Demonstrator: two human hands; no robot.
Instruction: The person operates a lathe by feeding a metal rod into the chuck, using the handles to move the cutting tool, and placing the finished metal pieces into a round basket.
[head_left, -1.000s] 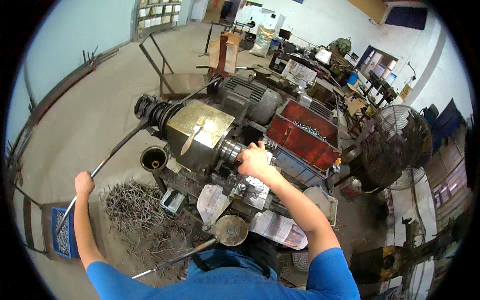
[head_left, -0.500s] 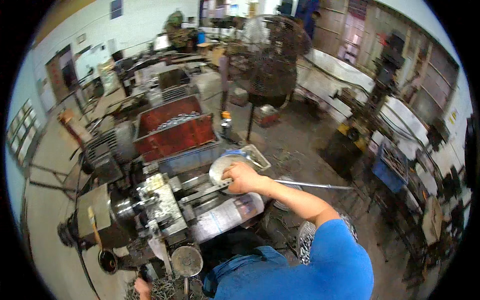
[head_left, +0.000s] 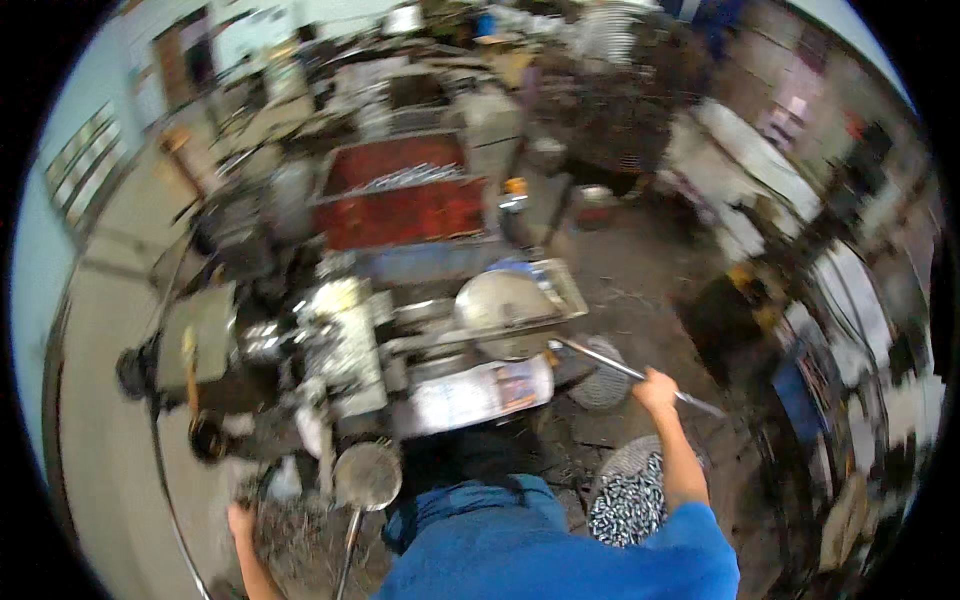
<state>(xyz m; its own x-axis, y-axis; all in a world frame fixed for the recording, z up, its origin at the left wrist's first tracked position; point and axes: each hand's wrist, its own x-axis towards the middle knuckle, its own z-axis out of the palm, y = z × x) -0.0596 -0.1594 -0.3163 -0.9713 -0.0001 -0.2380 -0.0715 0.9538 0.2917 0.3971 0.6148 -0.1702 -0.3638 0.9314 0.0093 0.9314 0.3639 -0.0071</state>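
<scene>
My right hand point(head_left: 655, 390) is closed around a long shiny metal rod point(head_left: 606, 359), which slants down to the right from the end of a small lathe-like machine point(head_left: 352, 345). At the lower left, my left hand point(head_left: 242, 520) is curled by a dark part at the machine's front; blur hides what is in it. A round metal dish point(head_left: 505, 308) sits on the machine's right end. In front of it lies a printed paper sheet point(head_left: 480, 398). A round metal disc point(head_left: 368, 476) on a stalk stands nearer my body.
Behind the machine stands a red bin point(head_left: 400, 212) of small metal parts. A basket of shiny short metal pieces point(head_left: 628, 505) is on the floor by my right side. A large fan point(head_left: 610, 110) stands farther back. A blue crate point(head_left: 797, 398) is at the right.
My right hand has left the round dish, moved right and down, and taken hold of the metal rod. My left hand has shifted up and left in view. The whole view has swung.
</scene>
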